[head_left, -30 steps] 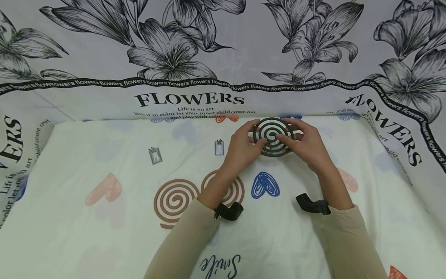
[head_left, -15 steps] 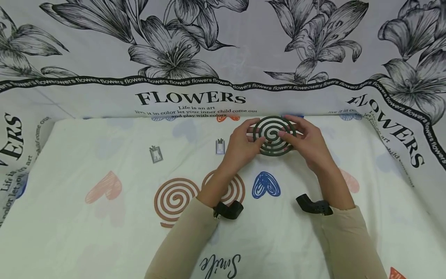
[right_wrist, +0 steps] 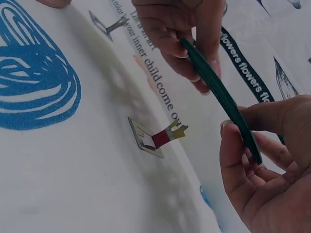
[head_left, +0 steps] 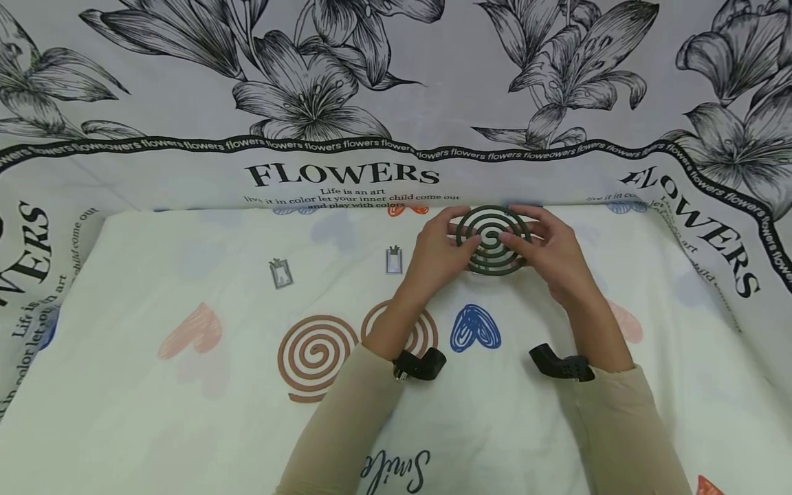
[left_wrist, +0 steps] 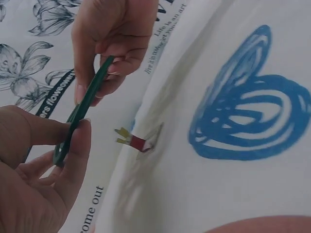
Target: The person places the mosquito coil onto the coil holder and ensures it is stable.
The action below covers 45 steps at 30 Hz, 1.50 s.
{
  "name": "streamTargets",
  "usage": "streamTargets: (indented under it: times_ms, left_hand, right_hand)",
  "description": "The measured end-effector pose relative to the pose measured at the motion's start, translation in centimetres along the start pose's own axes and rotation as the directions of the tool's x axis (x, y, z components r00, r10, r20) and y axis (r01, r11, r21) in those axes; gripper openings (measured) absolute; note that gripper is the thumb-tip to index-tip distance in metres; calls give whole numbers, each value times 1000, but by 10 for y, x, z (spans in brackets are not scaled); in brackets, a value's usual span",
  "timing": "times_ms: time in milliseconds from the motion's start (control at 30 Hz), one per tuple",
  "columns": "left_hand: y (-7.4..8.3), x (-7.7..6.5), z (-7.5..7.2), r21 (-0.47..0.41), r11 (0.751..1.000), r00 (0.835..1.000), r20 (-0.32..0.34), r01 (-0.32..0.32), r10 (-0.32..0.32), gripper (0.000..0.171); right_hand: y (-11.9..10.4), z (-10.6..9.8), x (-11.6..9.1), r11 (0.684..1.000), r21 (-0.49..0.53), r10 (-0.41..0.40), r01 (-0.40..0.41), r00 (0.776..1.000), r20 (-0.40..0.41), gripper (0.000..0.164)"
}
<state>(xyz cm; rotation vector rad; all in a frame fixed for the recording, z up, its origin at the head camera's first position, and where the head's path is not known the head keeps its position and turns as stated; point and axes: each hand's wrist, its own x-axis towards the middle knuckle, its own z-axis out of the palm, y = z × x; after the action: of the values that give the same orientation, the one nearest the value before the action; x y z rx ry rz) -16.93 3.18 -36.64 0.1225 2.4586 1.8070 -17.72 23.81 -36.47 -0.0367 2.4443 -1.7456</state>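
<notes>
A dark green mosquito coil [head_left: 489,236] is held above the cloth near its far side, tilted with its flat face toward the head camera. My left hand [head_left: 438,251] pinches its left edge, thumb in front and fingers behind. The right hand [head_left: 553,249] pinches the opposite edge the same way. From the side, in the right wrist view, the coil [right_wrist: 216,92] shows as a thin strip between both hands. Below it, a small metal coil stand [right_wrist: 146,141] with a raised, pronged tab rests on the cloth, apart from the coil; the head view mostly hides this stand.
Two brown mosquito coils [head_left: 317,350] lie flat on the white cloth, one partly behind the left forearm. Two more metal stands [head_left: 394,261] sit to the left of the hands. A flower-printed cloth [head_left: 346,158] rises along the back.
Both hands keep hold of the green mosquito coil and barely move. My left forearm has shifted slightly right, and the head view has drifted a little.
</notes>
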Motion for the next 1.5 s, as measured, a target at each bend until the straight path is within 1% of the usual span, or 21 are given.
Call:
streamTargets:
  times_ms: [167,300,400,533,633,767,900,1033,1133,1300,1500]
  left_hand:
    - [-7,0,-1,7,1000,999,-34,-2,2,53]
    - [-8,0,0,-2,1000,999,-49,13,-13,52]
    - [-7,1,4,-9,1000,999,-47,19,-19,52]
    - [-5,2,10,-17,1000,999,-32,5,-6,51]
    - [-4,3,12,-6,1000,999,-39,7,-7,52]
    - [-6,2,10,40,999,997,-70,21,-18,52]
    - [-6,2,11,77,997,996,-87,10,-3,51]
    - [-8,1,14,90,996,997,-72,2,5,51]
    - [-11,0,17,99,995,998,-62,8,-2,51]
    - [-15,-1,18,111,994,997,-71,25,-17,51]
    - [-16,-1,18,109,993,997,-76,33,-25,51]
  right_hand:
    - [-2,7,5,1000,-24,19,-18,1000,20,62]
    - [0,9,7,998,-44,35,-34,999,26,64]
    - [2,6,6,997,-70,39,-38,999,19,64]
    - [3,0,3,995,-96,36,-37,999,-14,61]
    - [3,-1,3,994,-103,36,-38,999,-21,61]
    - [4,2,6,992,-119,40,-40,999,-2,63]
    - [5,5,8,989,-145,38,-38,999,-4,64]
    - [7,3,6,985,-166,37,-40,999,-21,64]
    - [11,3,4,983,-179,38,-42,999,-24,64]
    - [15,6,4,983,-178,34,-36,999,-18,63]
    - [15,8,6,986,-165,36,-38,999,-16,63]
